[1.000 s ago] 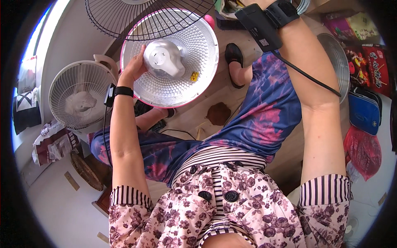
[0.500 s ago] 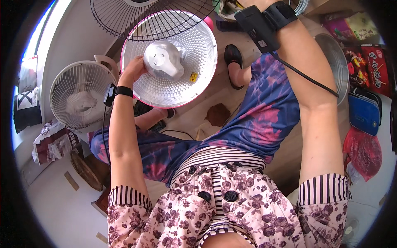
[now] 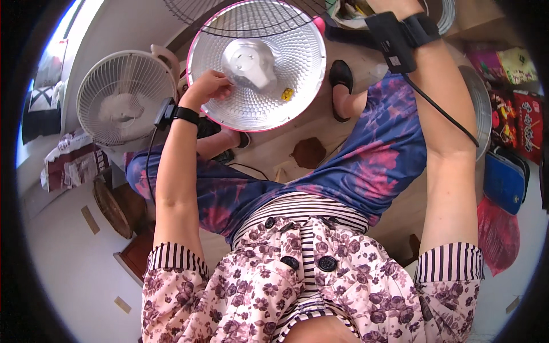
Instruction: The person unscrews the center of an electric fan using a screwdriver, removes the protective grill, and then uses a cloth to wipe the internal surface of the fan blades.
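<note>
A dish-shaped heater (image 3: 257,114) with a silver dimpled reflector and pink rim faces me at the top. A pale translucent cover (image 3: 250,64) sits in its middle, beside a small yellow piece (image 3: 287,94). My left hand (image 3: 211,87) is over the dish's left side, just below and left of the cover. Its fingers are curled together; whatever they pinch, if anything, is too small to make out. A black wire guard (image 3: 246,28) overlaps the dish's upper part. My right hand (image 3: 396,7) reaches the top edge near an opened container (image 3: 350,14), its fingers out of view.
A white caged fan (image 3: 123,108) stands left of the heater. On the right are a metal basin (image 3: 483,123), colourful packages (image 3: 529,123), a blue case (image 3: 503,183) and a red plastic bag (image 3: 498,234). A brown patch (image 3: 309,152) lies on the floor between my legs.
My left hand has come off the cover's left side to a spot below it, fingers now curled. My right hand has moved right. The wire guard has shifted up, and the whole view has shifted.
</note>
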Tool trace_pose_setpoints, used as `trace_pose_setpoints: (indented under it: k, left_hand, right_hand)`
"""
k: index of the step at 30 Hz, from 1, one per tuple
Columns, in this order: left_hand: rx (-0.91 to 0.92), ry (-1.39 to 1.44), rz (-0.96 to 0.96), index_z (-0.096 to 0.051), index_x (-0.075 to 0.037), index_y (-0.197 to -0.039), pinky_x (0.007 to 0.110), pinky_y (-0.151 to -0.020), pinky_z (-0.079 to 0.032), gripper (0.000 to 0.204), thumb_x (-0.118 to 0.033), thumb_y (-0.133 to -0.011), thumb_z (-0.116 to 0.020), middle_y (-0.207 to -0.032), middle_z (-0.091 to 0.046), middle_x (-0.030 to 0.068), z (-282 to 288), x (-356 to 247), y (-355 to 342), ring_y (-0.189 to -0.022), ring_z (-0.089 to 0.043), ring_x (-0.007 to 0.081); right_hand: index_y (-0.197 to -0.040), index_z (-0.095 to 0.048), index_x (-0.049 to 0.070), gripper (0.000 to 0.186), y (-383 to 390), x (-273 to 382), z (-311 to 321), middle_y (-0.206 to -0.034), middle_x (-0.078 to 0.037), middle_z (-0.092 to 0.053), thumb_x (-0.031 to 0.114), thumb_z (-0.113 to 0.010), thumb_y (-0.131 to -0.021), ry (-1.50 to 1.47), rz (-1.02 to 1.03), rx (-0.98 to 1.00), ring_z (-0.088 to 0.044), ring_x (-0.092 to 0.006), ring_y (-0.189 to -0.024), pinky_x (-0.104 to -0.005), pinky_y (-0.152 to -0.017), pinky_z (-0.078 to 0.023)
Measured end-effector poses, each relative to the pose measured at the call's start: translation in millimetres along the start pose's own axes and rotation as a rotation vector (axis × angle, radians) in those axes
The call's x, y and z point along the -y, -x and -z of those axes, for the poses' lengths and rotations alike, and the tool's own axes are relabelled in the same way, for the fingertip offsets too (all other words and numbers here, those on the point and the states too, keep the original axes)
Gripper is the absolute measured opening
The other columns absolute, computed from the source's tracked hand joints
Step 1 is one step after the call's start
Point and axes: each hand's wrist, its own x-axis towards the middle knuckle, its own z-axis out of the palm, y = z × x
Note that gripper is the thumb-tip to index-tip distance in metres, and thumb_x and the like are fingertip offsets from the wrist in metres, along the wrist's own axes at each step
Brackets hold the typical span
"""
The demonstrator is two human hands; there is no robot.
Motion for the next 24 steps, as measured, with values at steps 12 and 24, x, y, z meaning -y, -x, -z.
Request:
trace_pose_setpoints:
  k: [12, 24]
  left_hand:
    - [-0.362, -0.697, -0.743, -0.068, -0.002, -0.087, 0.039, -0.080, -0.047, 0.016, -0.011, -0.077, -0.059, -0.092, -0.062, 0.0179, -46.4, 41.7, 50.4, -0.089, -0.059, 0.0332]
    - [-0.436, -1.135, -0.518, -0.040, -0.007, -0.131, 0.047, -0.106, -0.025, 0.065, -0.032, -0.077, -0.065, -0.135, -0.030, 0.0295, -92.0, 42.7, 40.3, -0.129, -0.026, 0.0447]
  right_hand:
    - [-0.089, -0.058, 0.008, 0.034, -5.8, -8.0, 5.8, -0.067, -0.012, -0.048, 0.042, -0.053, -0.089, 0.006, 0.013, -0.006, -0.046, -0.0250, -0.059, -0.0421, -0.059, -0.046]
    - [-0.111, -0.054, 0.009, 0.035, -22.5, -16.5, 15.7, -0.085, -0.013, -0.053, 0.038, -0.042, -0.096, 0.214, 0.022, 0.003, -0.052, -0.0259, -0.075, -0.0477, -0.072, -0.048]
